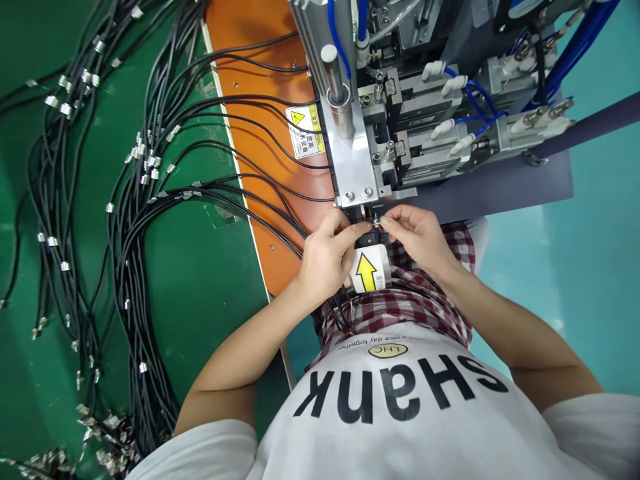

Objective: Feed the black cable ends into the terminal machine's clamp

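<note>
Black cables [121,280] with silver tags sprawl over the green surface [210,300] at nine o'clock from the hands, several crossing the orange base [240,20]. Silver bracket plate [354,170] crowds the fingers from twelve o'clock; an arrow label [369,268] sits at six, pneumatic cylinders [430,160] at one. Left hand [325,257] comes in from eight o'clock, thumb extended, its grip unclear. Between both hands' fingertips are thin wire ends [377,223], pinched by the right hand [417,237], which enters from four o'clock.

bright, even | glare: metal plate [356,167] | soft shadows: orange board [280,267] | edges: wide-angle stretch
</note>
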